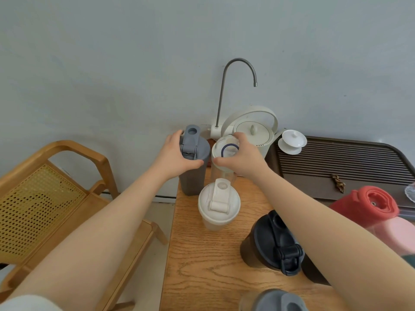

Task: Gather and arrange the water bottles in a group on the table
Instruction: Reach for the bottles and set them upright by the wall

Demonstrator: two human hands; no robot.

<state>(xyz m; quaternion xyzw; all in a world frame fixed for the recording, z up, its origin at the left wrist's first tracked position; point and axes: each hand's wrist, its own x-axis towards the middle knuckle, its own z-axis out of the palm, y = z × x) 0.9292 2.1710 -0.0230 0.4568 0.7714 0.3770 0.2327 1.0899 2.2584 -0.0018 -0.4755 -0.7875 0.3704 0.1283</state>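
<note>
My left hand [174,154] grips the lid of a tall grey bottle [194,176] at the far left corner of the wooden table [202,265]. Right beside it, my right hand [242,157] grips the top of a clear bottle [221,173] with a blue ring in its lid. A white-lidded frosted bottle [219,206] stands just in front of those two. Nearer me stand a black-lidded brown bottle [272,245], a red-lidded pink bottle [377,212] at the right, and a grey-lidded bottle [278,300] at the bottom edge.
A white kettle [253,131] with a curved metal spout pipe [226,86] stands against the wall behind the bottles. A dark slatted tea tray [348,167] carries a white lidded cup [292,141]. A wooden chair [56,198] stands left of the table.
</note>
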